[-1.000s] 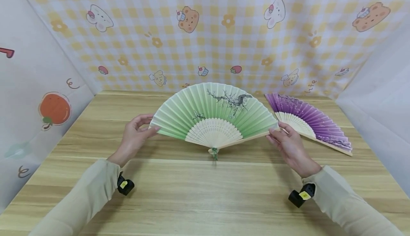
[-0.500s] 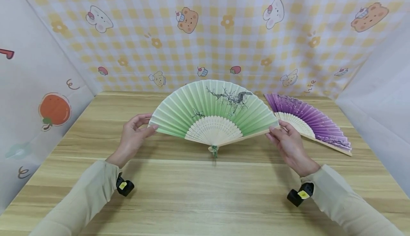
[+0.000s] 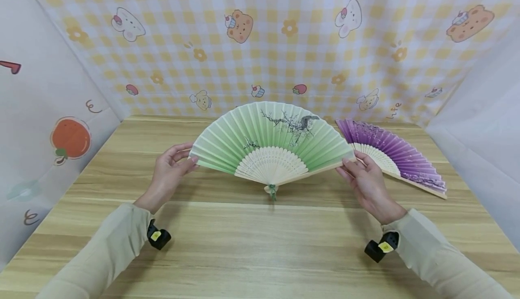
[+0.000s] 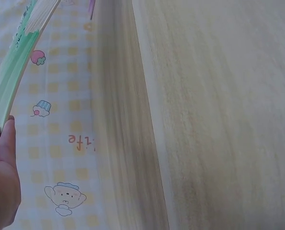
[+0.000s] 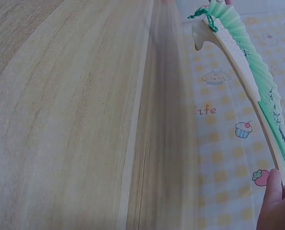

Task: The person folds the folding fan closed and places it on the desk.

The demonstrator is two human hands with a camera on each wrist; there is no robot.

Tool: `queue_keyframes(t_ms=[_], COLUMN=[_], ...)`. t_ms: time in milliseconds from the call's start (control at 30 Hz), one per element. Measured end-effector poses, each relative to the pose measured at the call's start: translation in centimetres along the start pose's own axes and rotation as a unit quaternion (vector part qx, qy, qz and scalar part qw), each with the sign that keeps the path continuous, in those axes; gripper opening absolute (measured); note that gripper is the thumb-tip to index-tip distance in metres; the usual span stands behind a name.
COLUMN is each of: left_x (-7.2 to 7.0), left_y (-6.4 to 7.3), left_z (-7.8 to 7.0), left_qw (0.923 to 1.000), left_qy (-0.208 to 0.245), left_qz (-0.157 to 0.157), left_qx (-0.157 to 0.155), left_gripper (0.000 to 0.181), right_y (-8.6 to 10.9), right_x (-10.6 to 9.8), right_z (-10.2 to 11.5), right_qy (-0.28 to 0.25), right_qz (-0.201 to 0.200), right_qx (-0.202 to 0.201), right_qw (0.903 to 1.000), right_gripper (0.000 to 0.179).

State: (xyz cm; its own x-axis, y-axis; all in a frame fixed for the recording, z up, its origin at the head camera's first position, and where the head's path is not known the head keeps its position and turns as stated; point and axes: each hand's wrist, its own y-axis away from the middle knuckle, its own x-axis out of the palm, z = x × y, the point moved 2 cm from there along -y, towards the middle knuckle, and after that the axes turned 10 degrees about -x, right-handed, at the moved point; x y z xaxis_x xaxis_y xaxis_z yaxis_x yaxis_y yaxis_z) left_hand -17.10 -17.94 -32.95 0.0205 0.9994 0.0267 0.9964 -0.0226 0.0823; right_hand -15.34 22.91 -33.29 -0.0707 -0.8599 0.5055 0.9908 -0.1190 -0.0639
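Note:
A green folding fan [image 3: 272, 141], spread wide, is held up over the table in the head view. Its pleated leaf fades to white at the edge and bears a dark blossom-branch print. My left hand [image 3: 167, 172] pinches the leaf's left end between thumb and fingers. At the other end, my right hand [image 3: 367, 181] pinches the outer guard stick. A green cord [image 3: 272, 192] hangs from the pivot. The left wrist view shows the fan [image 4: 17, 72] nearly edge-on above the left fingers [image 4: 7, 143]; in the right wrist view the right thumb [image 5: 273, 187] presses on the guard.
Behind my right hand a purple folding fan [image 3: 390, 150] lies spread on the wooden table [image 3: 260, 245]. A yellow checked cloth [image 3: 264, 55] with cartoon prints hangs along the back. White cloths stand at the left [image 3: 44, 109] and right sides.
The green fan has tilted up slightly, its upper edge a little higher than one second ago. Both hands keep their hold at its two ends; the purple fan stays put.

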Motion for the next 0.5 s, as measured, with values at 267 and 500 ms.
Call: queue_keyframes(t_ms=[267, 500], left_x=[0.32, 0.45], left_y=[0.34, 0.19], left_z=[-0.13, -0.47], left_qw=[1.0000, 0.9999], left_qy=[-0.005, 0.016], left_qz=[0.000, 0.002], left_qx=[-0.004, 0.002], left_gripper=[0.036, 0.030], right_y=[0.05, -0.10], right_x=[0.13, 0.30], right_z=[0.12, 0.29], right_qy=[-0.010, -0.015], right_qz=[0.001, 0.008], right_qx=[0.001, -0.004], right_qw=[1.0000, 0.9998], right_gripper=[0.030, 0.031])
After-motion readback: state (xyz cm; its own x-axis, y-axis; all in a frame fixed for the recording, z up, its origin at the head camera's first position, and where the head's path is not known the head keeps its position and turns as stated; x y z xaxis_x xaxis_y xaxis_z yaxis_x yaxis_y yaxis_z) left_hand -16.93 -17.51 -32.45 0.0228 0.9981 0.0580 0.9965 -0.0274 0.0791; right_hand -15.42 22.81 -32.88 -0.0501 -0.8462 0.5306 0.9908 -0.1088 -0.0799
